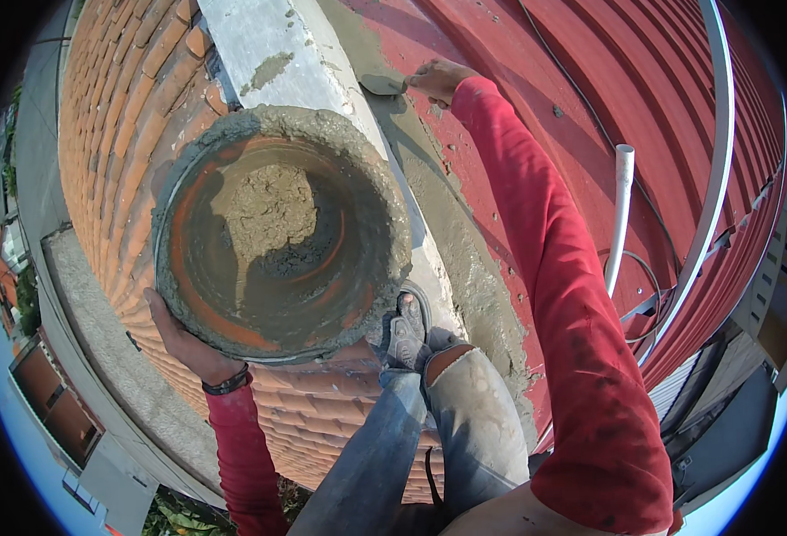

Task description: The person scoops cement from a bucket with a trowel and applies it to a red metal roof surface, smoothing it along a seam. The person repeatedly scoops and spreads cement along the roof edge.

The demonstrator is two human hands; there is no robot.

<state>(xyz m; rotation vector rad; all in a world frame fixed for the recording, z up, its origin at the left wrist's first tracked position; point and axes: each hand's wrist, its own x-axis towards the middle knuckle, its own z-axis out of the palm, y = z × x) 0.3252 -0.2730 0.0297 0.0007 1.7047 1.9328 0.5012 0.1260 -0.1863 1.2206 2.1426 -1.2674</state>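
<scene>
Gripped at its left side by my left hand is a mortar-crusted round bucket, orange inside, with a lump of grey-brown mortar in it. My right hand reaches up beyond the bucket with fingers closed on a trowel, whose blade lies on wet mortar along the seam between a pale concrete ledge and the red metal roofing. A smeared mortar band runs down that seam, right of the bucket. The trowel's handle is mostly hidden by my hand.
Orange clay tiles slope away on the left and below my feet. My sandaled foot stands by the ledge. At right are a white pipe, a dark cable and a long pale metal strip. Street and neighbouring buildings show beyond the roof edges.
</scene>
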